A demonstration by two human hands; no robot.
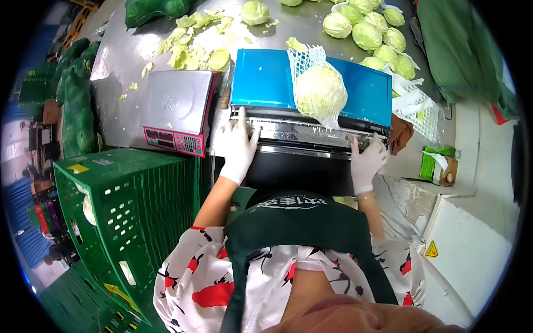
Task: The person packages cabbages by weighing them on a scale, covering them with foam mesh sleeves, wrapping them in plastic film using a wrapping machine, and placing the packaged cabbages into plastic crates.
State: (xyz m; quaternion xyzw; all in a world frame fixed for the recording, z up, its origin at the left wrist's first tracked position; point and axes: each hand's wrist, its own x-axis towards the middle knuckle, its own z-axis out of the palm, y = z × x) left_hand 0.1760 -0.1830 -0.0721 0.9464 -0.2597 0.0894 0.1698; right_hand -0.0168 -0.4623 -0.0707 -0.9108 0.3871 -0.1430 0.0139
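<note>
Both of my hands wear white gloves and are at the front of a blue-topped wrapping machine [261, 72]. My left hand [237, 147] is at its left front corner, index finger stretched forward and thumb apart. My right hand [368, 161] is at the right front end, thumb and fingers spread at the edge. Between them runs a shiny strip of what looks like clear film [300, 132]. Whether any film is between my fingertips is too small to tell. A pale green cabbage [319, 91] in a white foam net lies on the blue top, beyond my hands.
A weighing scale [177, 102] stands left of the machine. Loose cabbage leaves [194, 53] and a bare cabbage [255, 12] lie behind; several cabbages [366, 36] are at the back right. Green crates [133, 205] stand at my left. A small green box [436, 164] sits at the right.
</note>
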